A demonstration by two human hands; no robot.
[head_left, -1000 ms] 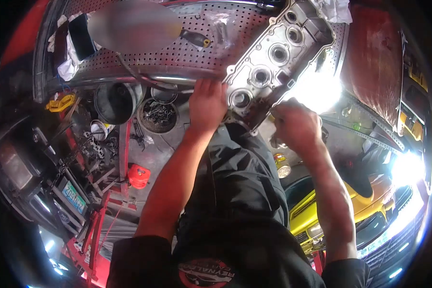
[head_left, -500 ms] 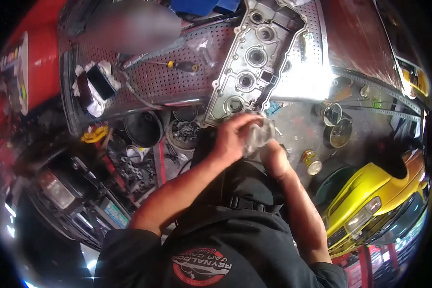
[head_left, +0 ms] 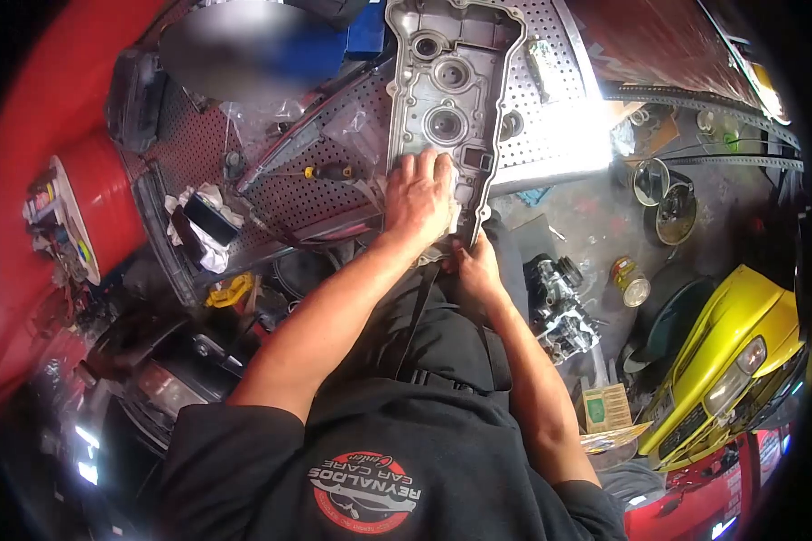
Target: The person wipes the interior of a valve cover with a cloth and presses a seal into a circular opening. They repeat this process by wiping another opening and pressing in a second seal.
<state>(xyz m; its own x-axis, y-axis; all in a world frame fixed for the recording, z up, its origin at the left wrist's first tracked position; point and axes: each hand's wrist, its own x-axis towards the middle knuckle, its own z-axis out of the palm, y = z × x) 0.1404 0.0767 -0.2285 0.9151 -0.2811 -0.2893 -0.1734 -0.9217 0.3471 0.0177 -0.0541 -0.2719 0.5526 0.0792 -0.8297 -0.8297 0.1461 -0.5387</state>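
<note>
A grey metal valve cover with a row of round holes lies lengthwise in front of me, its far part over a perforated metal bench. My left hand presses on the near half of the cover, fingers bent together over a pale rag. Most of that rag is hidden under the palm. At the cover's near right corner, my right hand grips the edge, thumb against the rim.
A screwdriver and a dark phone-like object on white cloth lie on the perforated bench. Greasy metal engine parts, a can and a cardboard box stand to the right, near a yellow car bumper.
Both hands held the crumpled rag together at the cover's near end. Now my left hand presses it on the cover and my right hand grips the cover's edge. The view has shifted.
</note>
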